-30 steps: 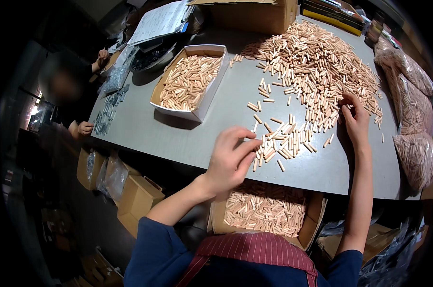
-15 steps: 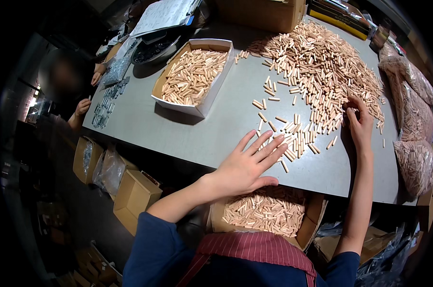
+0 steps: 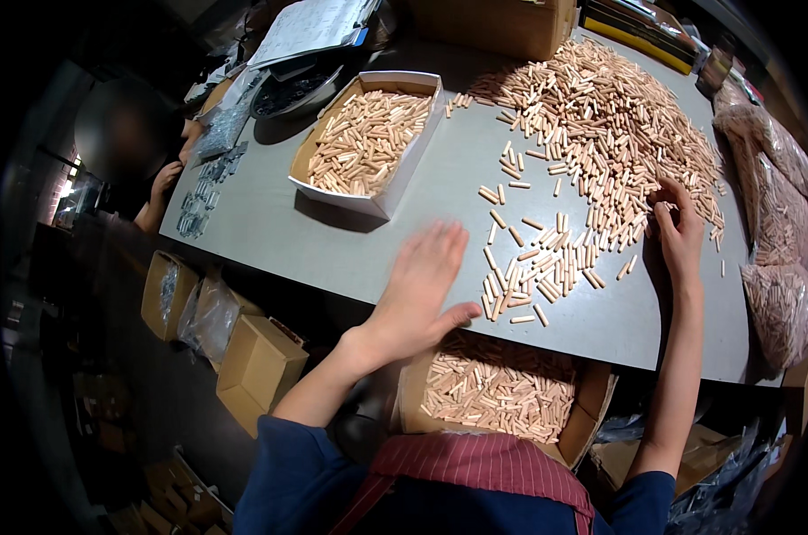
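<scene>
Many small wooden dowel pins [image 3: 600, 125] lie in a wide heap on the grey table [image 3: 333, 259], with a thinner scatter toward its near edge. My left hand [image 3: 419, 281] hovers flat over the near edge, left of the scattered pins; its fingers are stretched, the thumb stands apart, and motion blurs it. Nothing shows in it. At the heap's right edge rests my right hand [image 3: 679, 227], fingers curved and thumb apart, touching or close to the pins; no pin is plainly visible in its grasp. Under the table edge, in front of me, an open cardboard box [image 3: 411, 406] holds more pins.
A white-sided carton [image 3: 410, 160] of pins stands left of the heap. Behind it are a dark bowl [image 3: 292, 94] and a clipboard [image 3: 315, 31]. Bags of pins [image 3: 774, 214] line the right edge. At far left, another person's hands [image 3: 163, 183] are near small metal parts [image 3: 197, 209].
My left hand has swung left, away from the scattered pins, uncovering those beneath its fingers. My right hand stays at the heap's edge. The other person's hand has shifted slightly.
</scene>
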Motion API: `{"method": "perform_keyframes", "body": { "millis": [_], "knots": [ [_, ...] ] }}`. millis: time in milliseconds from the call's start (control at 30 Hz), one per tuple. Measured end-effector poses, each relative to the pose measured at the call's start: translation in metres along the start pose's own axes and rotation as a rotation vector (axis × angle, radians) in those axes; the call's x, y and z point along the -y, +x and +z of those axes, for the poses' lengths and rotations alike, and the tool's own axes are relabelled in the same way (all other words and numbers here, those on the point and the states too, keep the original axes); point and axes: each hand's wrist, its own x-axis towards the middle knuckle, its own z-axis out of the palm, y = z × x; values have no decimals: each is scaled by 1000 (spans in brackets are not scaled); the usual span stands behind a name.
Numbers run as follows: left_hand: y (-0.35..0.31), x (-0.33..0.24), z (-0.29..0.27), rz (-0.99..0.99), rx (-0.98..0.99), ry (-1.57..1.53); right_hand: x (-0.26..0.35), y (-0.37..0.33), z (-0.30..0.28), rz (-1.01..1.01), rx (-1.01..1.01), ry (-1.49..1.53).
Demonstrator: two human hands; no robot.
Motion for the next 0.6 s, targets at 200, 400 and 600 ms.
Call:
{"method": "perform_keyframes", "body": {
  "millis": [200,400,600],
  "knots": [
    [1,-16,4,123,46,77,-2,1,-2,-11,11,-14],
    [-5,-18,10,108,0,76,4,-1,0,-38,-10,-62],
    [-5,-27,8,259,72,119,1,0,-2,-16,20,-23]
  ]
}}
